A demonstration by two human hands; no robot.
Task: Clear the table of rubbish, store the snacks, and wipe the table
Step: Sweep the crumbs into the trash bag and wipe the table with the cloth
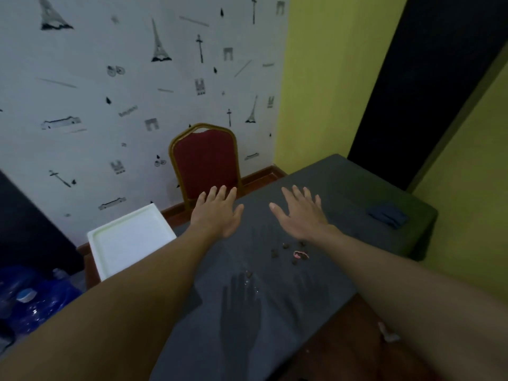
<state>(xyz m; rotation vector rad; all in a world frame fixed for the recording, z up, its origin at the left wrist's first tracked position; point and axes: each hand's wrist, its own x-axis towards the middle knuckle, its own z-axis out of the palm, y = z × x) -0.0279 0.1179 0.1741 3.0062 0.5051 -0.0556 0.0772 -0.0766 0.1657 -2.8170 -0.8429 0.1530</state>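
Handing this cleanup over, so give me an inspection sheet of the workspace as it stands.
Surface: table under a dark grey cover.
Job's things: brown crumbs and a pink wrapper scrap near the middle; folded blue cloth towards the far right corner.
Clutter: pale scrap on the floor, right.
Hands: left hand and right hand open, fingers spread, holding nothing.
Cables: nothing seen.
Surroundings: red chair beyond the table; white tray left of it; blue bottles low left.
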